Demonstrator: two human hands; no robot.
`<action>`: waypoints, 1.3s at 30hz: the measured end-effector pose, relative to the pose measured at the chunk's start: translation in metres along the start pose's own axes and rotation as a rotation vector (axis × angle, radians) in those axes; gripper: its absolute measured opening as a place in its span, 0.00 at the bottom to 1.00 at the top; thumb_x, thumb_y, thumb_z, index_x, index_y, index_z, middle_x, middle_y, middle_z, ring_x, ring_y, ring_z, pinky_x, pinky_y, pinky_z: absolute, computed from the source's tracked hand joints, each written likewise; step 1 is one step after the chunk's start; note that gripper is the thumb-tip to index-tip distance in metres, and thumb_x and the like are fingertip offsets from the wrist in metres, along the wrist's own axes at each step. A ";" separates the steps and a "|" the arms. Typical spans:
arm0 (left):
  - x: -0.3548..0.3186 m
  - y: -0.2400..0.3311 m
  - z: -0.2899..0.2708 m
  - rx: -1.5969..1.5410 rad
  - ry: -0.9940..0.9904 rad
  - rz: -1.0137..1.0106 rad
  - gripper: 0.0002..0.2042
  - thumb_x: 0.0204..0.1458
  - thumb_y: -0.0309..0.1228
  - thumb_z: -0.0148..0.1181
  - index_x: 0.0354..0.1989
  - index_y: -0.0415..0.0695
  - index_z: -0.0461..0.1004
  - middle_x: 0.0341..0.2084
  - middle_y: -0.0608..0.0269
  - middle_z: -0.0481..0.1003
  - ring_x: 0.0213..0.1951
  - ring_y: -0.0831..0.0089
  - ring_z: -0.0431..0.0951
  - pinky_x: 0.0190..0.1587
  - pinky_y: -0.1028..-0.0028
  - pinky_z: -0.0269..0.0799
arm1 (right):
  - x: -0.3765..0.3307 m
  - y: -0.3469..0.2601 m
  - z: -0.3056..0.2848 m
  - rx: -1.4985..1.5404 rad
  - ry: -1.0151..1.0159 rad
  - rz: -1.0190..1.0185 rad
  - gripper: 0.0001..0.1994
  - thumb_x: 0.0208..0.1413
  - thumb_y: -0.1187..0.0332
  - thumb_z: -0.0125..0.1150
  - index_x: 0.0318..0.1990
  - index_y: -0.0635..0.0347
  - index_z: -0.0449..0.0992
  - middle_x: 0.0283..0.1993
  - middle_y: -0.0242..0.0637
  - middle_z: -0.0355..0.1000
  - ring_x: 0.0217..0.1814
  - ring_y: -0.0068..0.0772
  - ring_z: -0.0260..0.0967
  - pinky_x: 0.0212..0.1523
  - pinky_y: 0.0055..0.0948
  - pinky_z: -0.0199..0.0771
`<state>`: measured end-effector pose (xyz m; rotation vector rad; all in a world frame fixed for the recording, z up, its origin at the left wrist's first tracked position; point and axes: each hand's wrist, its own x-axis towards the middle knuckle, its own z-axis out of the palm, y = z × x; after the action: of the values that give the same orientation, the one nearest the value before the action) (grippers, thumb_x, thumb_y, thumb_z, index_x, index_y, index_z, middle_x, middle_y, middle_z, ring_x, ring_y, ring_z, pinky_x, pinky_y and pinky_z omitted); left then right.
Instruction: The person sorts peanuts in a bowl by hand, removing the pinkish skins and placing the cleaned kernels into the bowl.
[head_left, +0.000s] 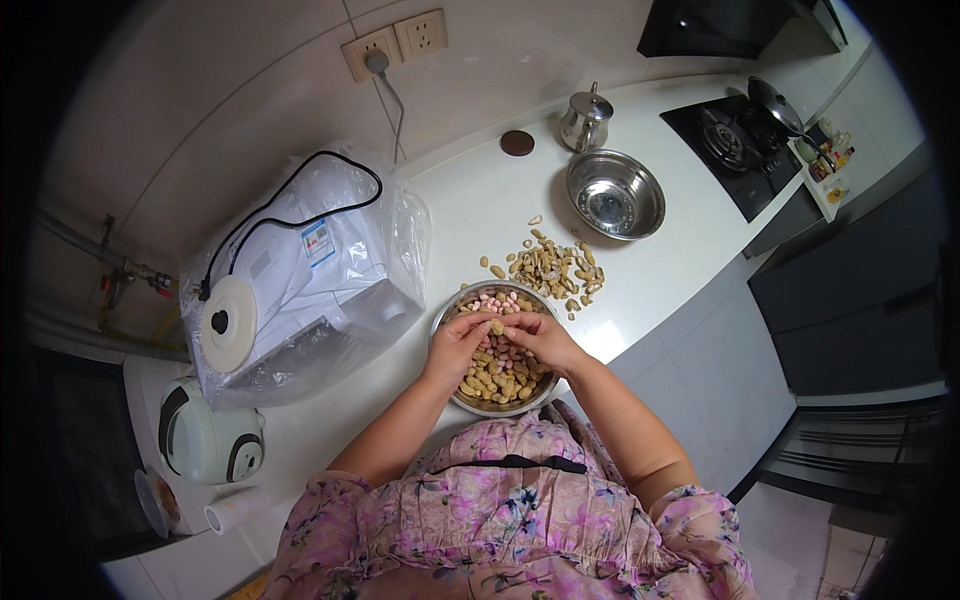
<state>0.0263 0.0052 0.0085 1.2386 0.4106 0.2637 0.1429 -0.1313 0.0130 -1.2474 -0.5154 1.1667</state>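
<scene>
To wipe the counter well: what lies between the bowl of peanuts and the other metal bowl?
In the head view, a loose pile of peanut shells lies there on the white counter.

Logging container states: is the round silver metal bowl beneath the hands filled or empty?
The silver metal bowl is at least partly filled: tan unshelled peanuts and pink kernels show inside.
</scene>
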 end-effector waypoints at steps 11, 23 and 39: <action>-0.002 0.008 0.008 -0.021 -0.002 0.003 0.10 0.53 0.25 0.51 0.43 0.39 0.71 0.32 0.67 0.71 0.35 0.79 0.71 0.40 0.80 0.67 | -0.010 -0.011 0.017 -0.426 0.183 -0.236 0.08 0.46 0.72 0.63 0.34 0.65 0.74 0.29 0.29 0.69 0.29 0.15 0.63 0.30 0.17 0.66; -0.005 0.002 0.002 -0.070 -0.067 -0.247 0.15 0.59 0.34 0.42 0.47 0.38 0.67 0.35 0.65 0.70 0.34 0.80 0.70 0.37 0.78 0.68 | -0.018 -0.014 0.018 -0.650 0.269 -0.454 0.06 0.43 0.73 0.63 0.26 0.64 0.71 0.23 0.37 0.65 0.25 0.29 0.62 0.26 0.25 0.63; -0.009 0.007 0.004 -0.252 -0.186 -0.333 0.16 0.52 0.28 0.53 0.50 0.39 0.63 0.38 0.60 0.71 0.40 0.73 0.72 0.43 0.74 0.70 | -0.022 -0.013 0.014 -0.755 0.222 -0.468 0.12 0.38 0.70 0.68 0.31 0.62 0.75 0.28 0.39 0.68 0.30 0.38 0.66 0.32 0.28 0.67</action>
<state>0.0204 0.0007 0.0171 0.9215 0.4015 -0.0830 0.1275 -0.1427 0.0352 -1.7397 -1.0693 0.4211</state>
